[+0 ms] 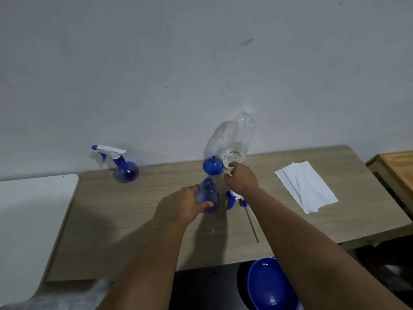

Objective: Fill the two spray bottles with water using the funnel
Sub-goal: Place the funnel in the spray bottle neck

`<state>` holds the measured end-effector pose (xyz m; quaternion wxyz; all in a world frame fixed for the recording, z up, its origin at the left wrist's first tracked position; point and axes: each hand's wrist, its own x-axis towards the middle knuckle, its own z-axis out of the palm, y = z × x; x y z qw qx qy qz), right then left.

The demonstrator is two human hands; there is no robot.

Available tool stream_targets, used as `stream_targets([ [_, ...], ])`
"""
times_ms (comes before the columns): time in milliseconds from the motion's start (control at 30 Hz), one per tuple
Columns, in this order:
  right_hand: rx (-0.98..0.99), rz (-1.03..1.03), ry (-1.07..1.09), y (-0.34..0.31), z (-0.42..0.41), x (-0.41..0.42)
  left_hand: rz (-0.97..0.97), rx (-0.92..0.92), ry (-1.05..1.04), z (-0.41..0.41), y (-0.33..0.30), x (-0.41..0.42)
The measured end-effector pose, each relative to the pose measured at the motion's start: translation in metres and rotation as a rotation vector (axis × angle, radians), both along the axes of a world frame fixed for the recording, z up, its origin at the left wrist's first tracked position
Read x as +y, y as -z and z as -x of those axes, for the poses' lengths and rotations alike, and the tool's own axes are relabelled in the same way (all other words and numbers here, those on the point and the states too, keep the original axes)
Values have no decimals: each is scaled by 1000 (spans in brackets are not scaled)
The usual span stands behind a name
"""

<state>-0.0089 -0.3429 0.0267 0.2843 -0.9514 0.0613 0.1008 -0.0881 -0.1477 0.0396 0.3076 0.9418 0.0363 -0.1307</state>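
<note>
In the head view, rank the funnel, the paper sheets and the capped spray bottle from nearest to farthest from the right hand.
Measured from the right hand:
1. Funnel, just left of the fingers, beside the water bottle.
2. Paper sheets, farther right on the table.
3. Capped spray bottle, far left by the wall.

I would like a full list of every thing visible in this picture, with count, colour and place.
spray bottle with trigger head: one, blue, back left of the table, upright.
open spray bottle: one, blue, table centre, no head on it.
trigger head with tube: one, white and blue, lying right of the open bottle.
funnel: one, blue, behind the open bottle.
water bottle: one, clear, against the wall, partly filled.
paper sheets: a few, white, table right.
basin: one, blue, below the table's front edge.
table: one, light wood.
left hand: holds the open bottle.
right hand: at the funnel and the water bottle's base.
</note>
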Motion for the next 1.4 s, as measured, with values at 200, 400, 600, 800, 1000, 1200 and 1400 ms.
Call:
stream_targets([
  [200, 59, 99, -242, 16, -53, 38, -86, -1, 65, -13, 2, 6],
  [400, 76, 233, -324, 27, -68, 48, -139, -13, 88, -13, -10, 5],
  [600, 164, 361, -314, 19, -46, 41, 7, 48, 72, 0, -11, 9],
  [800, 273, 421, -381, 28, -34, 46, -10, 52, 67, 11, -13, 18],
  [1000, 266, 545, -430, 26, -40, 61, -1, 56, 25, 11, -6, 15],
  [1200, 337, 544, -460, 24, -43, 59, 0, 22, 36, 11, -8, 14],
  [1400, 240, 211, -237, 2, -40, 35, 11, 5, 16, 16, -10, 11],
])
